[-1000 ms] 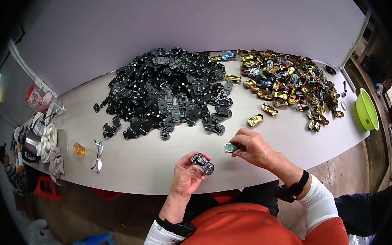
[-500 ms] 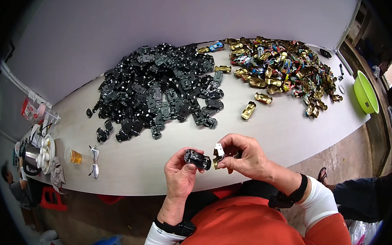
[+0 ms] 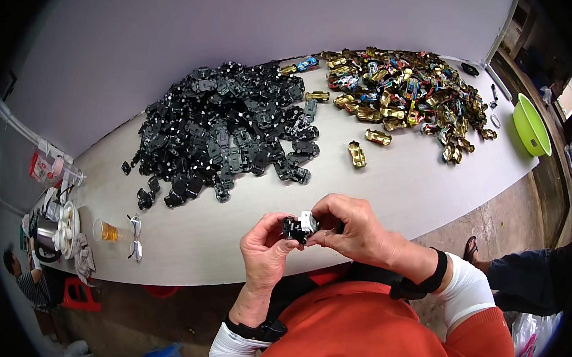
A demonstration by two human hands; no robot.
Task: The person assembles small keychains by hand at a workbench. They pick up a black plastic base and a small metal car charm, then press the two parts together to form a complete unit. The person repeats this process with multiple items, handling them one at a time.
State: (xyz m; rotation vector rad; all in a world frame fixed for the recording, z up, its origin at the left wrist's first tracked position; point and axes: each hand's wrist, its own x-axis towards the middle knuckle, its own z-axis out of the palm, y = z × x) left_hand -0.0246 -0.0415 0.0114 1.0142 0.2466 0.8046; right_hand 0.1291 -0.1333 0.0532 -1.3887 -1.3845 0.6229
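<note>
Above the near table edge, my left hand (image 3: 264,250) pinches a black toy car chassis (image 3: 290,229) between thumb and fingers. My right hand (image 3: 359,231) closes on a toy car body shell (image 3: 308,221), whose white part faces up. Shell and chassis touch and overlap; whether they are fitted together cannot be made out, as my fingers cover part of both. Beyond my left hand lies a big heap of black toy car chassis (image 3: 204,135). Farther right is a heap of shiny toy car bodies (image 3: 400,94), gold and multicoloured. Nearer lie a loose gold car body (image 3: 357,154) and another (image 3: 378,137).
On the left stand a plastic cup of amber drink (image 3: 107,232), eyeglasses (image 3: 135,238), a crumpled cloth (image 3: 84,258), a tray of cups (image 3: 70,232) and a metal kettle (image 3: 47,237). A green basin (image 3: 532,127) sits at the right edge. Another person's leg (image 3: 520,275) shows at right.
My right hand has moved a little left, bringing the shell from beside the chassis into contact with it. The chassis has turned in my left fingers. The whole view has shifted slightly.
</note>
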